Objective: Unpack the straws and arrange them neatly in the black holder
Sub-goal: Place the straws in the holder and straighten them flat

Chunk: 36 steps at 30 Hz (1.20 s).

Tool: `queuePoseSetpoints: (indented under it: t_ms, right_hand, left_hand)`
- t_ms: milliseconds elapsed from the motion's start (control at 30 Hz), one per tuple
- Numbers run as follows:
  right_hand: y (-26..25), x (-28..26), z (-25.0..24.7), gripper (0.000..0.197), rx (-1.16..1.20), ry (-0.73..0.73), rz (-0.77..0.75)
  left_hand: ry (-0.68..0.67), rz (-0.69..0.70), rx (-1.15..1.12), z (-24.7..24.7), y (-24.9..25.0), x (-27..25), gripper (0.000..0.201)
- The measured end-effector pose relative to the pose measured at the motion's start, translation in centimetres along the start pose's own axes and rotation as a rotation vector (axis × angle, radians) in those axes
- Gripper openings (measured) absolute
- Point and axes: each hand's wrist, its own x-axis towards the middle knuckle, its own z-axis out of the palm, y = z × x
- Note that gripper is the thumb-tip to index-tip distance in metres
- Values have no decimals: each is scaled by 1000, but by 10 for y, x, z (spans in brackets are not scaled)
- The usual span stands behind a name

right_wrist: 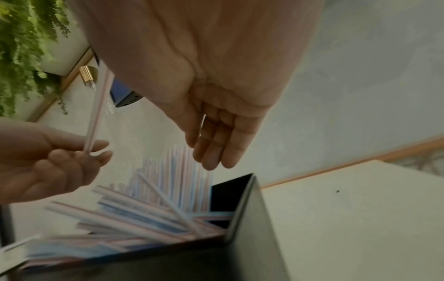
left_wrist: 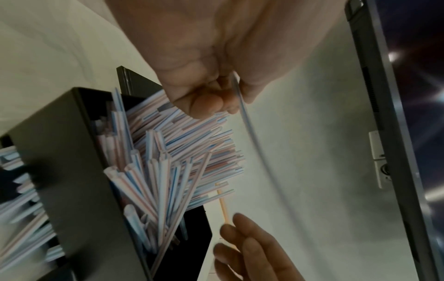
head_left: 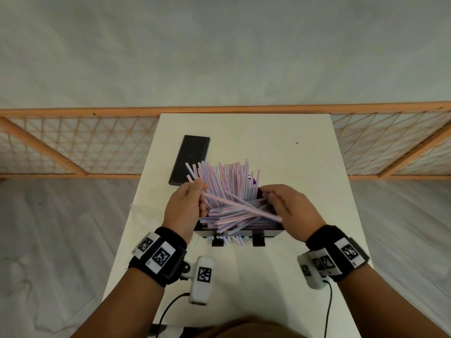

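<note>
The black holder point(head_left: 240, 232) stands in the middle of the white table, crammed with pink-and-blue striped straws point(head_left: 229, 181). Some lean upright towards the back, others lie crosswise, and a few poke out of its front. My left hand point(head_left: 201, 191) is at the holder's left end and pinches one long straw point(head_left: 244, 207), which runs diagonally across the pile. The left wrist view shows its fingers point(left_wrist: 209, 103) curled round that straw point(left_wrist: 238, 95). My right hand point(head_left: 268, 198) hovers over the holder's right end point(right_wrist: 252, 237). Its straight fingers point(right_wrist: 211, 152) point down at the straws and grip nothing.
A flat black lid point(head_left: 192, 159) lies on the table point(head_left: 292, 167) behind and left of the holder. A wooden lattice screen point(head_left: 73, 142) runs behind the table. Something blue-purple point(head_left: 253, 179) peeks out behind the straws. Camera cables point(head_left: 170, 306) hang near the front edge.
</note>
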Motion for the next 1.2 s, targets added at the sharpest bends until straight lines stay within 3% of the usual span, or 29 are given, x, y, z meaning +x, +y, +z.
queuePoseSetpoints:
  t_ms: [133,267,467,533,633,700,867,967,1100,1200]
  right_hand:
    - [5,-4,-21,26,-129,34,-36]
    - [-13,-5,-12,23,-149,37,-129]
    - [-26,-4,34,41,-313,-148,-164]
    - [-25,-5,45,37,-376,-204,-159]
    - [-17,-5,54,24,-474,-154,-214]
    - [-11,-3,55,27,-468,-97,-188]
    - [-11,0,58,26,-391,-123,-143]
    - [-11,-4,55,24,-269,-50,-61]
    - [-9,5,40,12,-128,182,130]
    - [-10,23,29,17,-106,148,284]
  left_hand:
    - [65,63,161,-6,-9,4,31]
    - [99,93,262,6,-17,-4,21]
    - [102,6,107,26,-26,-7,17]
    - [91,-47,18,21,-27,-4,19]
    - [78,-106,-105,10,-27,-2,21]
    - [78,-94,-75,3,-27,-1,23]
    - [191,126,312,-16,-29,-5,26]
    - [168,226,470,-24,-32,-13,27]
    - [-61,543,827,-25,-40,-22,30]
    - [-288,834,1125,-9,-46,-24,40]
